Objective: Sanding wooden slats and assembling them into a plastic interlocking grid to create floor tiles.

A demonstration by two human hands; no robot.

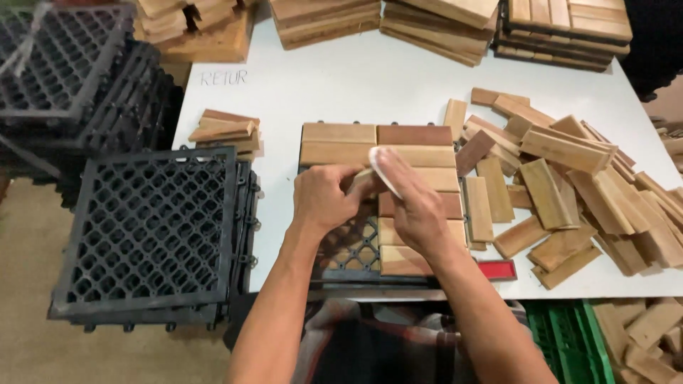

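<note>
Left hand [324, 199] pinches a wooden slat [365, 176] under the flat, empty right hand [413, 203]; misaligned, it may jam on the plastic grid [353, 249].

From here I can't see what my left hand [324, 198] grips, since my right hand [413, 203] covers it and part of the tile [377, 149], while the green crate [569, 334] and stacked tiles [562, 28] run off frame

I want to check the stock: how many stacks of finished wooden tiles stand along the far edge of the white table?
3 clear: one centre, one right of it, one at the far right. A rougher wood pile at far left may hide more.
</note>
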